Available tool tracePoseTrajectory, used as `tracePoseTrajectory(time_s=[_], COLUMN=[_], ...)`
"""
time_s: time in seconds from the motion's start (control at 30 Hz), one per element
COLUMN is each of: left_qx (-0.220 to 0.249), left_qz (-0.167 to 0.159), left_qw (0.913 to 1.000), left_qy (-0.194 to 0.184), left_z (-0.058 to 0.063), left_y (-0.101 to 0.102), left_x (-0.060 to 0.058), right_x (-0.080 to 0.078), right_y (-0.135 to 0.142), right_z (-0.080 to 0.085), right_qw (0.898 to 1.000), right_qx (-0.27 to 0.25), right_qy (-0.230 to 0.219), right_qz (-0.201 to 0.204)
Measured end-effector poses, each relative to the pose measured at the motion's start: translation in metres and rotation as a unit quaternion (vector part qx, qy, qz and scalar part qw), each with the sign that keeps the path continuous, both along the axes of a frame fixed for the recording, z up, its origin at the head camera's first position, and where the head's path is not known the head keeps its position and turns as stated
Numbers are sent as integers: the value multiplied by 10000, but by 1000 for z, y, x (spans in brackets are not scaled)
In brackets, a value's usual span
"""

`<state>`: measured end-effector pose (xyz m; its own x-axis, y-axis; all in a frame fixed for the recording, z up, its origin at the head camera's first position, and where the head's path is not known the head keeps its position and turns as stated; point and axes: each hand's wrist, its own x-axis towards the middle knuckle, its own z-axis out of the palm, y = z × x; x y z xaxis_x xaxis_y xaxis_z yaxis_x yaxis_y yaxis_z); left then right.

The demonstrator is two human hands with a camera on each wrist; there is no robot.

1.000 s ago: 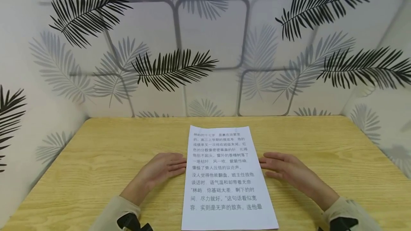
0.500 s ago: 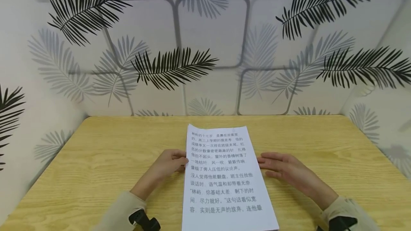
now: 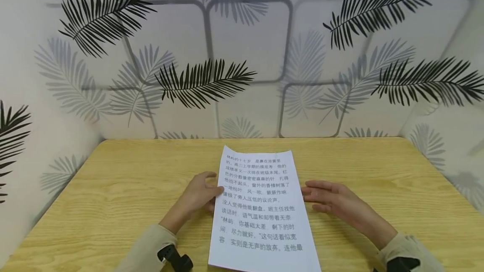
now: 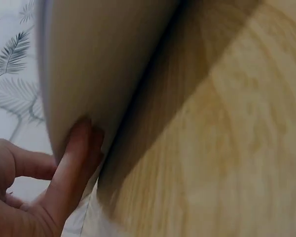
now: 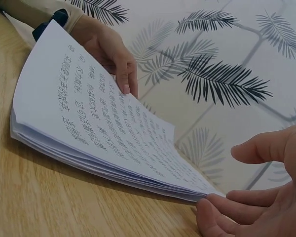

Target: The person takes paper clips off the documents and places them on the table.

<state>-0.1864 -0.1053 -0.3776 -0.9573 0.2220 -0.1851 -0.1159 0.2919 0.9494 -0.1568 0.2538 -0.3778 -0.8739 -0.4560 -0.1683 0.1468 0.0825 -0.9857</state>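
Observation:
A stack of printed paper sheets (image 3: 261,211) lies in the middle of the table, its left side lifted. My left hand (image 3: 197,194) grips the stack's left edge, thumb on the top sheet and fingers underneath. In the left wrist view, those fingers (image 4: 74,170) press against the underside of the paper (image 4: 96,59). At the opposite edge, my right hand (image 3: 336,200) keeps its fingers extended. The right wrist view has its fingertips touching the side of the stack (image 5: 89,106), with the thumb (image 5: 259,148) held apart from the sheets.
The pale wooden table (image 3: 132,179) extends to both sides of the paper. Behind it rises a light wall covering (image 3: 249,41) with a leaf pattern. Dark straps with small devices (image 3: 175,259) sit on both wrists.
My left hand went from flat fingers beside the paper to gripping its edge. The stack's left side has risen, and the sheets have shifted slightly left. The right hand has barely moved.

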Motion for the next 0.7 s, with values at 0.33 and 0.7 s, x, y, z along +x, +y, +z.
tracePoseTrajectory(time_s=[0.33,0.7], left_qx=[718,1427], left_qz=[-415,246], left_qw=[9965,9865], left_qy=[-43,761], left_z=[-6,30], left_y=[-14,-10], left_x=[-8,3], right_x=[1,0], right_y=[-1,-12], right_z=[3,78], right_qw=[9986,9378], right_qx=[331,1597], right_qy=[394,2790], right_qz=[-158,-1312])
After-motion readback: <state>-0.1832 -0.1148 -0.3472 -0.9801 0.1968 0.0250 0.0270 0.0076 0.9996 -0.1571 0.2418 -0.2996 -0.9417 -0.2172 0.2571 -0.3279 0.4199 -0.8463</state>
